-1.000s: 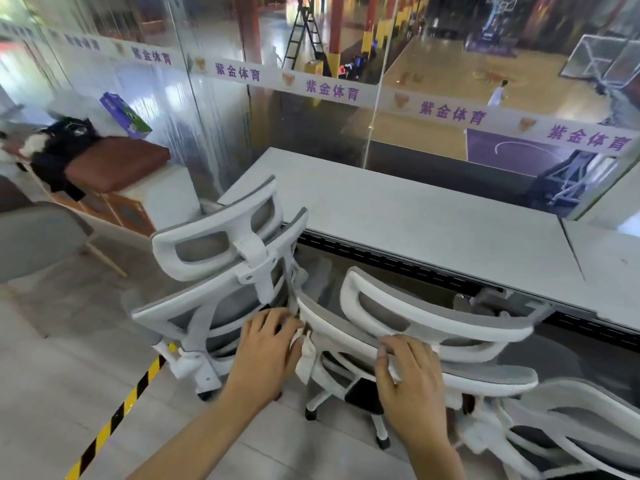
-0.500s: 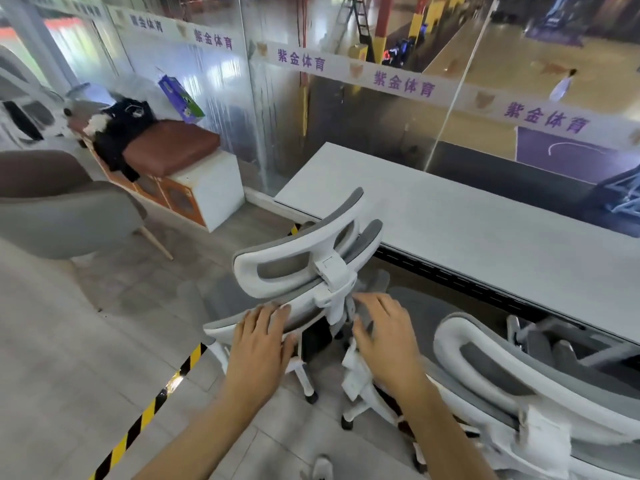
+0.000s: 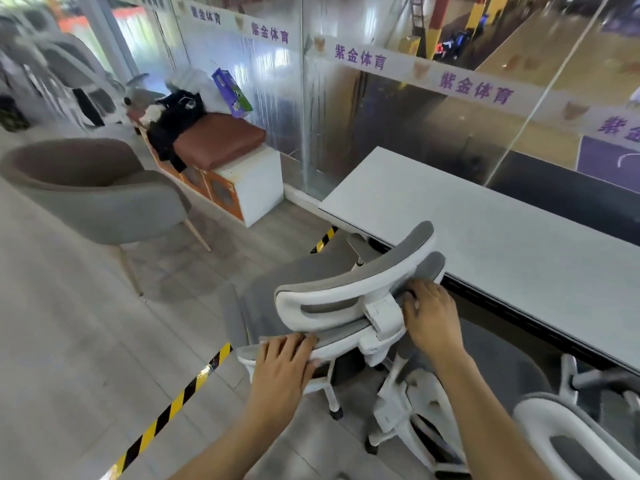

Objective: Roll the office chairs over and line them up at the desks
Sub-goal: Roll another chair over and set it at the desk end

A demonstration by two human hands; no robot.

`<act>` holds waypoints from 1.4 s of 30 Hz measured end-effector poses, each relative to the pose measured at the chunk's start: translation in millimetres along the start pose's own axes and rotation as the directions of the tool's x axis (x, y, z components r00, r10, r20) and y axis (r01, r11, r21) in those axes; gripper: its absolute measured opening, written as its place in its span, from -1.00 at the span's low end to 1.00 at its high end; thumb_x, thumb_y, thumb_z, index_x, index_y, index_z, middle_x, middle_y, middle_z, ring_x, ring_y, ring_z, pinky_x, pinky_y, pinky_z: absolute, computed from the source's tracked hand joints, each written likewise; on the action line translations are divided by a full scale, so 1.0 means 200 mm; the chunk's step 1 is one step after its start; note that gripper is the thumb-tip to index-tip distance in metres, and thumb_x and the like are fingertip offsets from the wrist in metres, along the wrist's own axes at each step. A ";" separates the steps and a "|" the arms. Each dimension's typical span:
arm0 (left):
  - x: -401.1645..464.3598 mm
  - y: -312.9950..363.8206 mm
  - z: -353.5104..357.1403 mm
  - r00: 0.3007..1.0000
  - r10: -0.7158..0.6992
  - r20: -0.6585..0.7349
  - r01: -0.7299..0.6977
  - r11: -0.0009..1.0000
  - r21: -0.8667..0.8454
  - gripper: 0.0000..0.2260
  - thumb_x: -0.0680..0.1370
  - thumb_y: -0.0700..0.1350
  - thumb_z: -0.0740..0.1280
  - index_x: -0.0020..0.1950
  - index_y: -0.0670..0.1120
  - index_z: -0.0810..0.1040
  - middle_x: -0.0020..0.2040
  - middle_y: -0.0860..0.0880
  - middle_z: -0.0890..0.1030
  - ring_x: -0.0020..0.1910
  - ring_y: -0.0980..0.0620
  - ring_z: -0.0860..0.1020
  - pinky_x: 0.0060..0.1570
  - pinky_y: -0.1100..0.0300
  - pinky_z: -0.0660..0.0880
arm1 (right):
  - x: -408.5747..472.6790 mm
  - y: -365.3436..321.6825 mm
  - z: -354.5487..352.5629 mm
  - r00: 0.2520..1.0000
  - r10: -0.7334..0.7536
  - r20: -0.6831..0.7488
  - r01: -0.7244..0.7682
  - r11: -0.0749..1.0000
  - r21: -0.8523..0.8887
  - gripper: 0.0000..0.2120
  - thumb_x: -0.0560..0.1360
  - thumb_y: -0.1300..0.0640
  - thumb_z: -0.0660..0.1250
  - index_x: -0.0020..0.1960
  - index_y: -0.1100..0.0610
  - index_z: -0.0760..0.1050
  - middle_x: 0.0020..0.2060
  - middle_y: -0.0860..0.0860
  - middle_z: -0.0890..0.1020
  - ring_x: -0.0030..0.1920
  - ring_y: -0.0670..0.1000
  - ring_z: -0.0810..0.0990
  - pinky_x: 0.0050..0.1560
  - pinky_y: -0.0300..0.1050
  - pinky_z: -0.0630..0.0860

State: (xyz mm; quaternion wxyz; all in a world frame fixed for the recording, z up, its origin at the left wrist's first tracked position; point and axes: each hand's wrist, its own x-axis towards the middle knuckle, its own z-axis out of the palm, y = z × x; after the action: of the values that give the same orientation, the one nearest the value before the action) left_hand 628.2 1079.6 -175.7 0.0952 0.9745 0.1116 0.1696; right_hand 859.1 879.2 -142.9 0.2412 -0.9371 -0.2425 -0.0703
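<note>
Both hands (image 3: 282,367) grip curved white-framed grey-mesh chair (image 3: 349,306) back.

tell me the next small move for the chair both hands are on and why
Probably swing the white office chair so its back turns square to the desk, then ease it in. The left hand and right hand both grip the backrest top, the chair sits angled at the desk's end corner, and a second office chair already stands alongside to the right.
</note>
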 end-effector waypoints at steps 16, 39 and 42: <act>0.07 -1.00 -0.22 0.961 0.275 -0.013 -0.273 0.945 -0.179 -0.70 0.63 0.03 0.20 0.28 -0.04 0.54 0.21 -0.03 0.56 0.18 -0.14 0.52 0.32 -0.13 0.36 | -0.49 -0.79 0.32 0.936 0.311 -0.166 -0.328 0.941 -0.087 -0.71 0.58 -0.09 0.09 -0.03 0.06 0.49 -0.07 -0.02 0.59 0.09 0.12 0.46 0.15 0.10 0.44; 0.39 -1.29 -0.15 0.971 0.233 -0.059 -0.240 0.948 -0.207 -0.61 0.60 0.17 0.24 0.26 -0.05 0.61 0.23 -0.16 0.51 0.36 -0.25 0.40 0.48 -0.30 0.13 | -0.44 -0.87 0.43 0.937 0.345 -0.059 -0.345 0.938 -0.003 -0.41 0.41 -0.58 0.13 0.15 -0.16 0.46 0.20 -0.18 0.44 0.33 -0.03 0.35 0.50 0.31 0.09; 0.46 -1.34 -0.14 0.979 0.203 -0.027 -0.205 0.965 -0.166 -0.60 0.62 0.16 0.21 0.30 -0.05 0.58 0.28 -0.17 0.51 0.42 -0.27 0.37 0.47 -0.29 0.16 | -0.32 -0.92 0.46 0.931 0.366 -0.002 -0.366 0.930 -0.032 -0.37 0.40 -0.60 0.09 0.20 -0.17 0.44 0.21 -0.17 0.41 0.36 -0.03 0.30 0.54 0.26 -0.01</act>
State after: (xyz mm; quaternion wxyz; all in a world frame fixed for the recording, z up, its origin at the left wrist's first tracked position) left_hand 653.4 1363.8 -180.8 0.1583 0.9685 -0.0035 0.1922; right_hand 715.3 1037.9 -161.9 0.2345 -0.9697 -0.0630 -0.0262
